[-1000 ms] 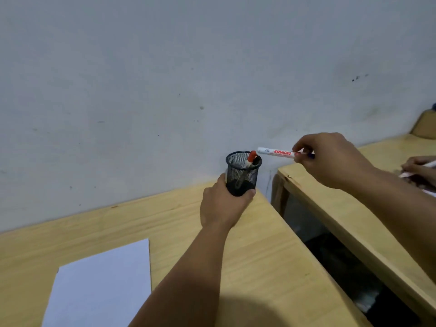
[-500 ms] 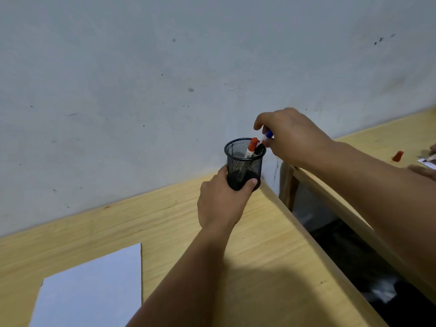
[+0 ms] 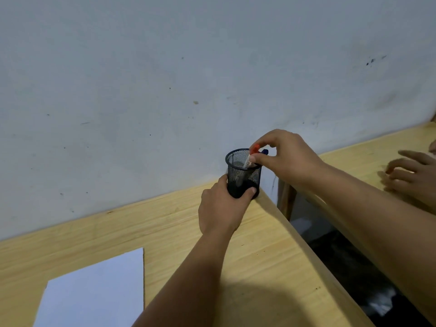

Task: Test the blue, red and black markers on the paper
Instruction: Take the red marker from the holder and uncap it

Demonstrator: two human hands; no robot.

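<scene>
Markers first: the red marker (image 3: 254,147) and the blue marker (image 3: 265,151) both poke their caps out of the black mesh cup (image 3: 244,172), right at the far corner of the wooden desk (image 3: 271,256), against the wall (image 3: 188,67). Only 1 view here, the head camera, so everything comes from that.

The left hand (image 3: 221,208) is wrapped around the base of the cup, thumb on one side and fingers curled round the other, clamped on it. That looks like a bracing grip, so the light cup won't tip or slide off the corner while something is pulled out.

The right hand (image 3: 287,156) hovers over the rim, forefinger and thumb pinched on the red marker just below its cap, with the blue cap sitting right behind the fingertips. My read: red is being picked for the next test. I can't make out a black marker inside the mesh.

The paper (image 3: 94,293) lies well apart from both hands, near the body on the left-hand side, blank where it shows.

A 2nd person's hand (image 3: 412,175) rests on the neighbouring desk (image 3: 368,156), beyond the right wrist.
</scene>
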